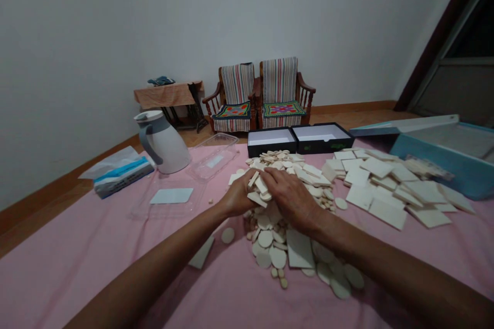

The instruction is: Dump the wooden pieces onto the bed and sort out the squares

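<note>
Both hands are cupped together over a heap of pale wooden pieces point(278, 256) on a pink cloth. Between the palms a clump of wooden pieces point(258, 198) is gathered, small flat blocks and discs among them. My left hand point(239, 196) curls round the clump from the left. From the right, my right hand point(294, 198) presses against it, fingers bent over the top. Round discs, small pegs and a square wooden tile point(300, 249) lie below the hands. Some fingertips are hidden behind the pieces.
Square wooden tiles point(380, 182) are piled at the right, beside a blue box point(443, 157). Two black trays point(272, 150) stand behind the heap. Clear plastic containers point(170, 200), a jug point(165, 146) and a tissue pack point(123, 177) are at the left.
</note>
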A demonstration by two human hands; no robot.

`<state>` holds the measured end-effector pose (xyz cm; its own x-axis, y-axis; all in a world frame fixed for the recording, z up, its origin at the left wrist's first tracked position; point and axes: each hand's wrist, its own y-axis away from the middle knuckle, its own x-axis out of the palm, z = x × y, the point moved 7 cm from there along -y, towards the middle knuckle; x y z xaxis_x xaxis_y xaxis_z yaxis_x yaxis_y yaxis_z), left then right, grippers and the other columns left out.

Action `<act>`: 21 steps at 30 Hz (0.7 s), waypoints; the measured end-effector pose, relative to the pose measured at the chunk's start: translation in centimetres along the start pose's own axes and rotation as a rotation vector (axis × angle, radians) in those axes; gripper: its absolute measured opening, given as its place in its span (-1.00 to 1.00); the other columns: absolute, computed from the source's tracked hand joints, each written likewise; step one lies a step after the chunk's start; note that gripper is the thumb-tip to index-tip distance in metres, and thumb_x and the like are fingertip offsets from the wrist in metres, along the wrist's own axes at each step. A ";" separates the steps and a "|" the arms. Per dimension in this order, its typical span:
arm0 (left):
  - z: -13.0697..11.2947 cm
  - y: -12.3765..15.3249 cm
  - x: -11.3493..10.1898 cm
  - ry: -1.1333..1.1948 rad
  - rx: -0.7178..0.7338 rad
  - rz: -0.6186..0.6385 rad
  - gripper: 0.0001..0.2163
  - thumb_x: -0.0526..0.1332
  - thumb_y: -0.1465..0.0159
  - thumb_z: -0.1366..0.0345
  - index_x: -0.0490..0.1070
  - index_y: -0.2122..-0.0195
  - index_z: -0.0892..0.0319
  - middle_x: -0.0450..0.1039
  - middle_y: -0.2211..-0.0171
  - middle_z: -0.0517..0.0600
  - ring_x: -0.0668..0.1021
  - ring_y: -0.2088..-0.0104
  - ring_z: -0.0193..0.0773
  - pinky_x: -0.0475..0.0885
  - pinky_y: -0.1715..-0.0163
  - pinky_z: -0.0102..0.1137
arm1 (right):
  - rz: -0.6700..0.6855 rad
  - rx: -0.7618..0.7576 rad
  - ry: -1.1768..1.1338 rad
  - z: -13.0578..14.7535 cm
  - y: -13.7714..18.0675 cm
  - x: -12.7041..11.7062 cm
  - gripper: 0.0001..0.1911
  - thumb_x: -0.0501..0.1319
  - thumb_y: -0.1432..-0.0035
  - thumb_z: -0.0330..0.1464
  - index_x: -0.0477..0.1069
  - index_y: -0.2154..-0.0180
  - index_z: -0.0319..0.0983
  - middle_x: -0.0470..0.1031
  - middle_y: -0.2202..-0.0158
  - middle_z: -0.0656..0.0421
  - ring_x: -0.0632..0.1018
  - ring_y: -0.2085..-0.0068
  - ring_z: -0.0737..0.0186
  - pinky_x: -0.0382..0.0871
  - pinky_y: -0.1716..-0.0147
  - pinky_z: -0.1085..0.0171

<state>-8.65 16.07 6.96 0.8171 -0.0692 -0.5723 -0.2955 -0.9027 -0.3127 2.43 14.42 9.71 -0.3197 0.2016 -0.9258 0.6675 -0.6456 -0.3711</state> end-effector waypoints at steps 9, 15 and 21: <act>-1.0 -8.2 6.5 -0.166 0.110 0.027 -0.35 0.37 0.07 0.39 0.27 -0.10 0.23 0.38 -0.09 0.16 0.43 -0.08 0.00 0.29 -0.12 -0.17 | -0.027 0.131 0.100 -9.8 1.6 -0.4 -0.58 0.08 -0.12 -0.59 0.28 -0.04 -0.28 0.37 -0.06 -0.05 0.40 -0.03 0.06 0.26 0.06 0.19; 0.0 -7.1 4.4 -0.285 0.079 0.132 -0.24 0.37 -0.01 0.28 0.13 -0.24 0.18 0.19 -0.26 0.17 0.28 -0.24 -0.04 0.15 -0.24 -0.18 | -0.016 0.208 0.017 -12.9 2.4 1.5 -0.61 0.08 -0.13 -0.56 0.30 -0.02 -0.26 0.41 0.01 -0.03 0.44 0.02 0.10 0.27 0.08 0.21; 5.3 -4.3 -3.4 -0.476 -0.159 0.220 -0.42 0.33 -0.02 0.27 0.30 -0.10 0.25 0.34 -0.13 0.22 0.41 -0.11 0.05 0.28 -0.13 -0.11 | -0.028 0.239 -0.001 -12.8 3.3 0.8 -0.60 0.07 -0.09 -0.56 0.32 0.00 -0.28 0.44 0.03 -0.05 0.45 0.03 0.03 0.30 0.07 0.12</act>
<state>-12.77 22.45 6.22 0.4194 -0.0971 -0.9026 -0.3253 -0.9443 -0.0495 12.95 21.90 6.79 -0.3364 0.2212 -0.9154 0.4800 -0.7960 -0.3687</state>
